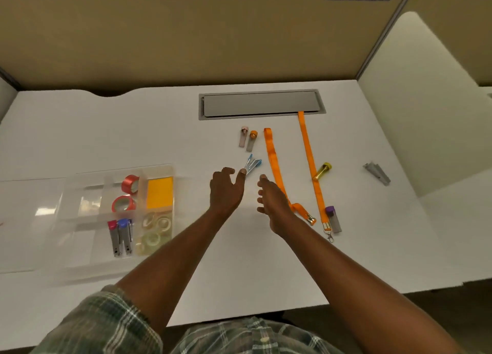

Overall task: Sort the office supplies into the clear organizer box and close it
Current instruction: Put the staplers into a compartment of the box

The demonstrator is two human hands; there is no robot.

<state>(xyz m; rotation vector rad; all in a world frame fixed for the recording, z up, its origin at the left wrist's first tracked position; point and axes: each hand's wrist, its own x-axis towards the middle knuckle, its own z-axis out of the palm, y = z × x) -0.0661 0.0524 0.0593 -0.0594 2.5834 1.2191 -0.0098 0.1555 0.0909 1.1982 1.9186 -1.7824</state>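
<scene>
The left hand (pixel 226 191) reaches over the middle of the white bench (pixel 106 130). Its thumb tip touches the near end of a small blue and silver item (pixel 253 164), and the other fingers (pixel 226 170) are loosely curled and apart from the thumb, gripping nothing. Just right of it the right hand (pixel 269 202) hovers with relaxed, spread fingers, also empty.

The clear organizer box (pixel 80 260) lies at the left, well apart from both hands, with its lid (pixel 24 220) open flat on its left. In it are two red tape rolls (pixel 130 184), an orange pad (pixel 159 192), clear tape rolls (pixel 154 228) and two small staplers (pixel 119 236).

Loose on the bench to the right are two orange lanyards (pixel 273 162), with a yellow stapler (pixel 322 171) and a purple one (pixel 332 219) beside the right-hand strap. Two more small staplers (pixel 247 139) lie farther off, and a grey piece (pixel 376 174) sits at the far right.
</scene>
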